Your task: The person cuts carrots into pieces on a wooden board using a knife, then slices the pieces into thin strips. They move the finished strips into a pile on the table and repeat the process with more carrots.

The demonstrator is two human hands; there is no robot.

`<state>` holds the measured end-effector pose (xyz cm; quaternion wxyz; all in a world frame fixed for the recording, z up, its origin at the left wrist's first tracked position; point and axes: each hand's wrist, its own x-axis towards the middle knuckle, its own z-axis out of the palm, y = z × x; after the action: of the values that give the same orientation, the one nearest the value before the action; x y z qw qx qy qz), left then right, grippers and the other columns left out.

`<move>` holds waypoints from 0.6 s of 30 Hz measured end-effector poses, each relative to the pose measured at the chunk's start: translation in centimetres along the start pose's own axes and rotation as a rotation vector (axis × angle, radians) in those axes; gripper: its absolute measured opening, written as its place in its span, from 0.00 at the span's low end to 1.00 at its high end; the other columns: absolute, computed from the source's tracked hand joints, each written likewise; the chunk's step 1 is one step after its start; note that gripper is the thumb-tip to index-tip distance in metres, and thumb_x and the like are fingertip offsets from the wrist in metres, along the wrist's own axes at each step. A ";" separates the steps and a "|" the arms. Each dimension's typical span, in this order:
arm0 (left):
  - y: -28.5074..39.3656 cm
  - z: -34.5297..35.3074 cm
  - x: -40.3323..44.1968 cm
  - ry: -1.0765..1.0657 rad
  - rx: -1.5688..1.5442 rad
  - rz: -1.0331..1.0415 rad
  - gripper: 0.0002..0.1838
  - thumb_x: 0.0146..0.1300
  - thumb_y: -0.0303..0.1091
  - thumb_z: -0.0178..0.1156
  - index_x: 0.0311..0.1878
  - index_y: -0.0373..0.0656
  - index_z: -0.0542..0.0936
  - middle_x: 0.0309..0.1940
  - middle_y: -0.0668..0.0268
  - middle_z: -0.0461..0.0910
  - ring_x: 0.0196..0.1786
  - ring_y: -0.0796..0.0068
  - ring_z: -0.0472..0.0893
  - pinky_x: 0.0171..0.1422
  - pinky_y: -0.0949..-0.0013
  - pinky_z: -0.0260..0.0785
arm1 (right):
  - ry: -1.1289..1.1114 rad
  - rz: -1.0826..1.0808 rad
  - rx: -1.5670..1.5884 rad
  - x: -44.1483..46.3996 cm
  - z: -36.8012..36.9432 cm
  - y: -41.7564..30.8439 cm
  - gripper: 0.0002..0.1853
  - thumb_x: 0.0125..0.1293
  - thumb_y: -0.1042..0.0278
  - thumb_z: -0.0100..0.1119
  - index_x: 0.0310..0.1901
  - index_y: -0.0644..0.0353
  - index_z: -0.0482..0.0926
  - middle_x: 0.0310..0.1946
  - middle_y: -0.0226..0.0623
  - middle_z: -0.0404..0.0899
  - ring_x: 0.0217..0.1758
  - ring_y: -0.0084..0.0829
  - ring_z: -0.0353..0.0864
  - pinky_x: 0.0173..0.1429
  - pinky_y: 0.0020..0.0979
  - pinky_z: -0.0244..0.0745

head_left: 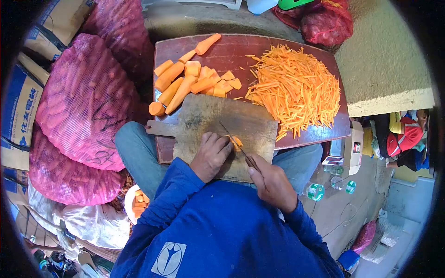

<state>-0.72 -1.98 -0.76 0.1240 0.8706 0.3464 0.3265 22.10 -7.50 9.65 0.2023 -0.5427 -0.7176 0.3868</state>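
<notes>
Left of the cutting board (204, 111): large pink mesh sacks (85, 99), bulging, apparently with carrots.
Carrot sticks (296, 85), beyond its right: big heap, already cut.
Carrots (170, 76), beyond its left: whole or chunked, unshredded.
White tub (129, 204), nearer, left: carrot pieces inside.
Right hand (273, 183), its near edge: fingers closed round the knife (251, 161).
Left hand (212, 155), over it: fingers curled; hold unclear.
Small carrot piece (238, 140), on it: beside blade.

Long-sleeved blue top (222, 231) with pale square emblem (169, 259); faded blue jeans (139, 148).
</notes>
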 end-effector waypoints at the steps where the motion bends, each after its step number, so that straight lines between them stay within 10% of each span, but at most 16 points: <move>1: 0.1 0.0 0.0 0.001 -0.003 -0.008 0.19 0.62 0.30 0.63 0.55 0.34 0.85 0.52 0.54 0.83 0.53 0.54 0.81 0.66 0.50 0.69 | -0.008 0.002 -0.002 -0.1 0.3 0.2 0.17 0.81 0.67 0.58 0.65 0.61 0.73 0.36 0.63 0.86 0.40 0.68 0.87 0.42 0.62 0.81; 18: 0.1 0.0 -0.1 0.013 0.056 -0.008 0.19 0.61 0.31 0.64 0.54 0.33 0.85 0.48 0.55 0.83 0.52 0.54 0.81 0.66 0.49 0.69 | -0.059 0.066 -0.037 1.9 1.3 0.3 0.18 0.80 0.68 0.59 0.66 0.61 0.73 0.35 0.63 0.85 0.38 0.67 0.87 0.41 0.62 0.81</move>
<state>-0.73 -2.13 -0.82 0.0985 0.8703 0.3599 0.3216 20.71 -6.09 8.39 0.1582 -0.5581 -0.7121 0.3956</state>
